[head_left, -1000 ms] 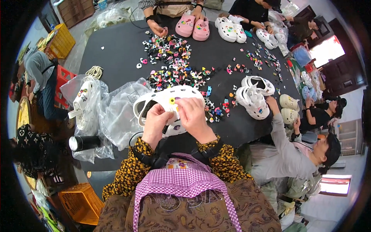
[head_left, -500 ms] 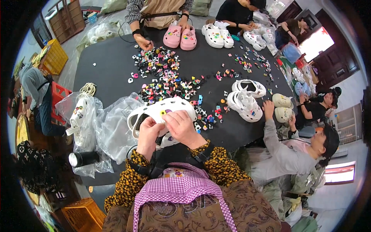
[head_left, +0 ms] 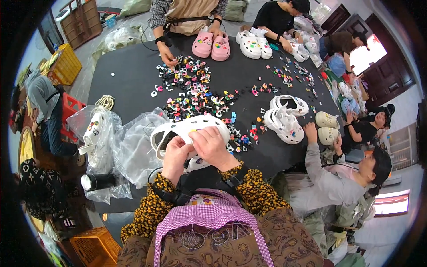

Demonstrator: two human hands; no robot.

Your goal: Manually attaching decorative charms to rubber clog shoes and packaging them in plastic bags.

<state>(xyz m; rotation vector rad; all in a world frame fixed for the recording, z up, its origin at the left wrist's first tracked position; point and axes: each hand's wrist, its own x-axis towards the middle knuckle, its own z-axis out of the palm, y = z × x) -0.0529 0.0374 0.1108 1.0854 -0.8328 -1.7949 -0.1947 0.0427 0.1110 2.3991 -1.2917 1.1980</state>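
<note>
Right in front of me a white clog [head_left: 178,127] with holes in its upper lies tilted at the table's near edge. My left hand [head_left: 176,155] is closed, its fingertips pinching at the shoe's near side by the opening. Against the top of the same clog, my right hand [head_left: 210,146] has its fingers pressed together. A bit of a yellow shoe charm peeks out by the right fingertips; the rest is covered. Below my hands, a second white clog [head_left: 197,163] shows in part. Just beyond the shoe spreads a heap of small colourful shoe charms [head_left: 195,100].
Clear plastic bags [head_left: 138,142], a bagged white clog [head_left: 94,129] and a black bottle [head_left: 98,181] lie left on the black table [head_left: 129,73]. White clogs [head_left: 284,122] and cream clogs [head_left: 327,127] stand right. Across, a co-worker's hands touch charms and pink clogs [head_left: 211,46].
My right fingers now cover most of the charm that showed before, and my left fingers have moved closer beside them. The whole view has shifted slightly. A co-worker at the far right has bent forward.
</note>
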